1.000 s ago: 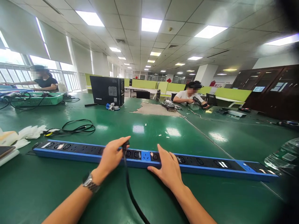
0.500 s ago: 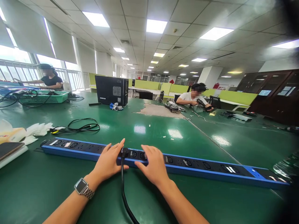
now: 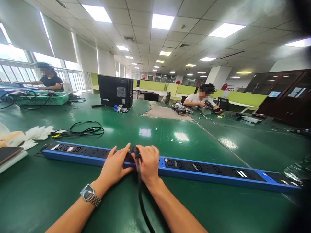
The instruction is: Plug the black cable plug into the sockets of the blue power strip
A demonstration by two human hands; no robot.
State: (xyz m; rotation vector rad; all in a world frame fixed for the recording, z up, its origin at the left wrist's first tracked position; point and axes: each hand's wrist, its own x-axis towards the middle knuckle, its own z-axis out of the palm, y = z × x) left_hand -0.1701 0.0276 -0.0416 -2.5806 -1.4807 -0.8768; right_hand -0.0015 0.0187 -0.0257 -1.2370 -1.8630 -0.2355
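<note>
Ceiling (image 3: 141, 19) tiled; panel lights (image 3: 162, 21) lit. At left, windows (image 3: 14, 53) show bright below pale blinds (image 3: 63, 42). Mid-room, lime partitions (image 3: 152, 85) line white desks. At right: white column (image 3: 217, 75), then dark, glass-doored cabinets (image 3: 283, 98).

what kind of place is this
Probably an open-plan office used as a workshop: green partitions stand behind a large worktable holding a computer case and a power strip.

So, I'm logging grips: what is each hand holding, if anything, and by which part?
The right hand grips the black cable by its plug; the left hand rests open across the power strip, no clear grip.
</note>
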